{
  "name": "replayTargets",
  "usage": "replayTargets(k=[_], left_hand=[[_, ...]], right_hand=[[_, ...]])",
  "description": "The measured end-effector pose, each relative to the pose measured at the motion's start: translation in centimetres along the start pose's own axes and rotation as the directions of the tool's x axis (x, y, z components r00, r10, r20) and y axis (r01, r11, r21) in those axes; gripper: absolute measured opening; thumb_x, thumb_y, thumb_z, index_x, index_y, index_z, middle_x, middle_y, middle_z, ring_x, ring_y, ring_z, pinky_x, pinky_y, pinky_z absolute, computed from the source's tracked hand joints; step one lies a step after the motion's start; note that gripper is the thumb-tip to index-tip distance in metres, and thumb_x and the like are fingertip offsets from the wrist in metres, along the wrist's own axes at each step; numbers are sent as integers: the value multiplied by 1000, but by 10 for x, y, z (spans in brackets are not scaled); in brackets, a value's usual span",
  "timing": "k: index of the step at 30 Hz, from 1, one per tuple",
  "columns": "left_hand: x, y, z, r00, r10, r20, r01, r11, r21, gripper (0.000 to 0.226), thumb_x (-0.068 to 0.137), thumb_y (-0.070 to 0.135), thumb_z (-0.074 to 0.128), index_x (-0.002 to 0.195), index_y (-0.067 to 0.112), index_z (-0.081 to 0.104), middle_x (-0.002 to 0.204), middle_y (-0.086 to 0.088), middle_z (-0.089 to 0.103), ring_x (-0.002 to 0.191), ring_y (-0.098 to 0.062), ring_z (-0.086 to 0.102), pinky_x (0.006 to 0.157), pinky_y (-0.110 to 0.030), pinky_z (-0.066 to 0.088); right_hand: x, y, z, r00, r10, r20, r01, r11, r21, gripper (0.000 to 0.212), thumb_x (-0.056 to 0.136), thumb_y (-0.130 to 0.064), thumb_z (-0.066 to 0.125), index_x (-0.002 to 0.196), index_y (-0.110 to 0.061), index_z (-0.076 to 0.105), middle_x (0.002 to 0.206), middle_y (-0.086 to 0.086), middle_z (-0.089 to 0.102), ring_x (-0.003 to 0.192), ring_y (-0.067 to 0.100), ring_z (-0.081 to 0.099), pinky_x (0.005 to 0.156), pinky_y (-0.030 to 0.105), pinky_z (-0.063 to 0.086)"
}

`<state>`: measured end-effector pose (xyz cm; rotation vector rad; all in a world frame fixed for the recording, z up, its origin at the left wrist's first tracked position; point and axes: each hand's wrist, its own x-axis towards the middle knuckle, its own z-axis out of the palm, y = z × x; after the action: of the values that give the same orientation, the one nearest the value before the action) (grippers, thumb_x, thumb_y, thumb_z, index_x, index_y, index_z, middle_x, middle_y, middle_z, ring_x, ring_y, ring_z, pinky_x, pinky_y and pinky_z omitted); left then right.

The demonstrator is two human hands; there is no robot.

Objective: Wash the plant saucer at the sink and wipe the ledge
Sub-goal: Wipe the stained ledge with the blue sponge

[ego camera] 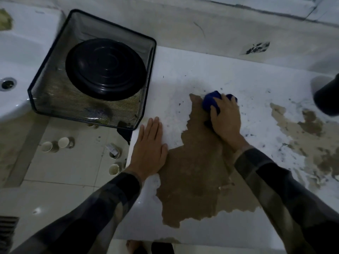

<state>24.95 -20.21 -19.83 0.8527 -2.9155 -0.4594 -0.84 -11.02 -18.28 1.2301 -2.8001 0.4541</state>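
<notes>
The right grip (224, 117) clutches blue cloth (210, 102) on the ledge (238, 74); left grip (149, 149) flat, fingers straight, at its edge

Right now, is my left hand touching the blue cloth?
Apart. The head view shows the left hand flat on the ledge, with ledge showing between it and the blue cloth, which the right hand grips.

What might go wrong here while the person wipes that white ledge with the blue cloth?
The blue cloth under the right hand sits at the edge of the brown patch; wiping may smear it over the white ledge rather than lift it. The mesh basket holding the black saucer seems to hang past the ledge's left edge, close to the left hand; a nudge might tip it toward the floor.
</notes>
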Motion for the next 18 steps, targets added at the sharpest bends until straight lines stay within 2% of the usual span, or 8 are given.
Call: replayTargets(k=[4,6,9,13,16,18], left_hand=[[6,-3,2,1000,-1,-11,1,1000,-15,66,94,37,19,148,0,12,158,-14,7,147,-26,2,120,-41,2],[5,-2,1,1000,-21,-23,20,999,-49,67,94,38,19,148,1,10,158,-12,5,147,-24,0,120,-39,1],[5,1,-3,996,-53,-66,46,993,-110,67,93,37,24,148,0,11,157,-11,4,146,-22,0,120,-35,2],[6,1,-6,995,-69,-78,57,987,-151,68,92,35,29,147,0,11,156,-13,8,145,-23,2,119,-35,6],[8,1,-5,995,-85,-57,75,984,-161,67,93,36,29,148,0,14,157,-15,13,146,-25,5,120,-39,10],[9,1,-3,994,-97,-52,89,987,-136,66,93,35,30,147,-1,18,156,-17,17,146,-25,9,120,-39,11]], right_hand=[[37,3,6,976,218,31,-219,975,31,37,98,-19,40,131,-8,51,145,21,37,136,44,23,114,51,17],[67,-12,9,981,181,68,-185,981,50,37,100,-20,37,133,-6,48,145,19,39,137,41,22,115,50,16],[89,-53,18,991,-16,135,-2,992,127,36,99,-19,38,129,-5,49,135,18,49,130,37,35,107,46,30],[61,-88,18,954,-253,160,203,940,275,36,94,-23,44,123,-7,57,124,13,57,120,32,45,101,48,38],[8,-93,12,845,-505,178,426,836,346,34,92,-20,49,120,-6,61,127,14,59,125,33,45,109,40,28],[-11,-93,15,759,-624,184,548,765,338,37,91,-23,46,118,-5,64,127,13,61,128,35,45,111,45,24]])
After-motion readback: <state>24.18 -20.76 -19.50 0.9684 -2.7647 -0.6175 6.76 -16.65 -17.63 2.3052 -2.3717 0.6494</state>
